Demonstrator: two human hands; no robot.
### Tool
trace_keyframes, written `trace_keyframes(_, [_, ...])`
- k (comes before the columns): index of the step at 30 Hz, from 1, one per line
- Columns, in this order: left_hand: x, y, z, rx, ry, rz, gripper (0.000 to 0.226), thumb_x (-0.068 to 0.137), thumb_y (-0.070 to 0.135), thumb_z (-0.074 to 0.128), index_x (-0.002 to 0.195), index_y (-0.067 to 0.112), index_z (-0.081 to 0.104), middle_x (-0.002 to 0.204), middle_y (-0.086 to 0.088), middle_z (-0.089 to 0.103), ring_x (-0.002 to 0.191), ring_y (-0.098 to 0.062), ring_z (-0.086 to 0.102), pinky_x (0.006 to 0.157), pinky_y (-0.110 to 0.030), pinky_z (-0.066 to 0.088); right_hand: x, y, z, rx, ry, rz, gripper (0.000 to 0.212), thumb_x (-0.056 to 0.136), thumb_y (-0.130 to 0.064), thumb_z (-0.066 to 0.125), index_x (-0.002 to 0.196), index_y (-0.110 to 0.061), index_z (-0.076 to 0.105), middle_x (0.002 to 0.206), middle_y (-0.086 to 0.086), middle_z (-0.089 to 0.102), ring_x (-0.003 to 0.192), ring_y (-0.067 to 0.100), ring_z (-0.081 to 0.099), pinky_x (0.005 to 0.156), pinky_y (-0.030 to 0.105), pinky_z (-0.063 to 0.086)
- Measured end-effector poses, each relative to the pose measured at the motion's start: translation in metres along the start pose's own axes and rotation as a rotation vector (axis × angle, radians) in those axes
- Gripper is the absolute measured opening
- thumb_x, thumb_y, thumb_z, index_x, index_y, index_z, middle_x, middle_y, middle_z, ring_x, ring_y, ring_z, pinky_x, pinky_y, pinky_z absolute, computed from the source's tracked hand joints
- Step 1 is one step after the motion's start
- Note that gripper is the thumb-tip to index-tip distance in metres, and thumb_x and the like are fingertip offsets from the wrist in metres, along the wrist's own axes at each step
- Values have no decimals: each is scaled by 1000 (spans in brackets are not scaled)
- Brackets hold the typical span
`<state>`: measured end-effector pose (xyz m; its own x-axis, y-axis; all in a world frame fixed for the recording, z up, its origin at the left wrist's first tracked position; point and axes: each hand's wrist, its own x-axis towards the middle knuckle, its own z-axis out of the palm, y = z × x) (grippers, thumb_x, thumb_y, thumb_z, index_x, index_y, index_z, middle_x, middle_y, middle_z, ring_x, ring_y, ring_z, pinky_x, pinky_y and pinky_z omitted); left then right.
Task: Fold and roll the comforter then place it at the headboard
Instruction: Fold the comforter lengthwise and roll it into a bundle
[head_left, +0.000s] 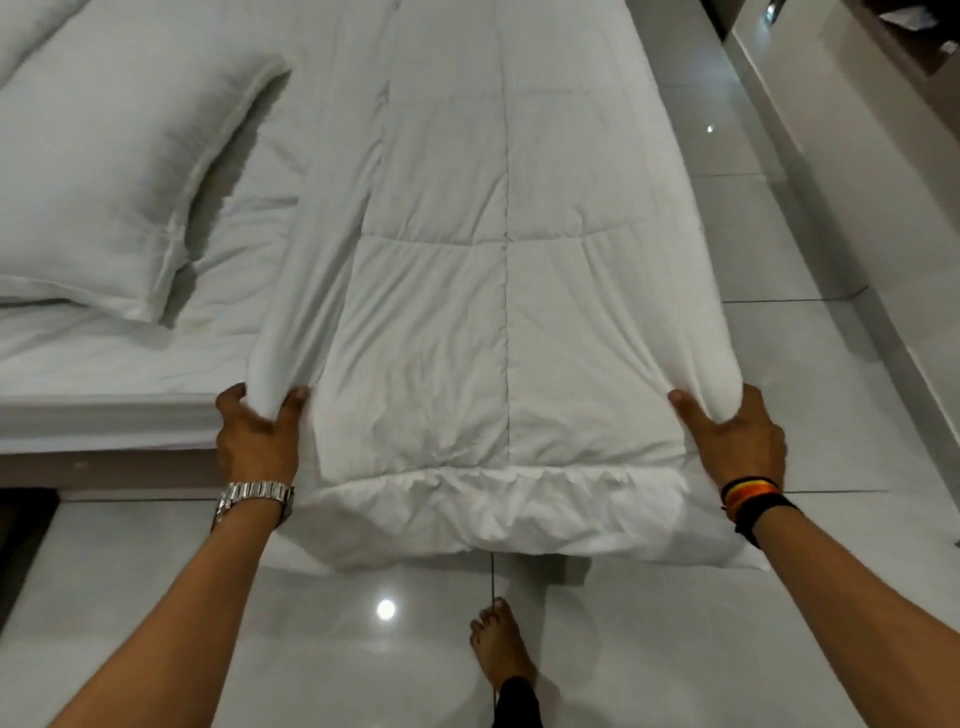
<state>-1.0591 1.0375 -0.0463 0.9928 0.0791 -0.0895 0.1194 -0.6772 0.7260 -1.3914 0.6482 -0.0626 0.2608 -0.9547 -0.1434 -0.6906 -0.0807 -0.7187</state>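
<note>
Left hand (257, 434) and right hand (737, 436) each clamp the comforter (498, 322) side edges; between them (folded strip, unrolled) cloth stays taut for rolling.

Head camera looks steeply down, close over the bed (130, 364) edge.

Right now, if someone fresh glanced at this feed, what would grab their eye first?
The long white comforter, folded into a narrow strip, runs up the middle of the view, its near end hanging off the bed. The left hand and right hand grip its two near corners. A white pillow lies on the bed at left, and a bare foot stands on the glossy tiles below.
</note>
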Motion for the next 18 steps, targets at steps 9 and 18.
trace_keyframes(9, [-64, -58, -86, 68, -38, -18, 82, 77, 79, 68, 130, 21, 44, 100, -21, 67, 80, -37, 63, 71, -51, 57, -107, 43, -49, 62, -39, 58, 91, 58, -101, 64, 126, -40, 58, 92, -24, 64, 86, 19, 68, 70, 28, 50])
trace_keyframes(18, [-53, -128, -34, 17, -290, -226, 114, 81, 58, 78, 164, 26, 7, 148, -21, 55, 129, -46, 58, 104, -60, 47, -64, 55, 9, 50, -180, 272, 135, 64, -81, 77, 168, -22, 14, 165, 13, 42, 150, 36, 42, 122, 52, 37])
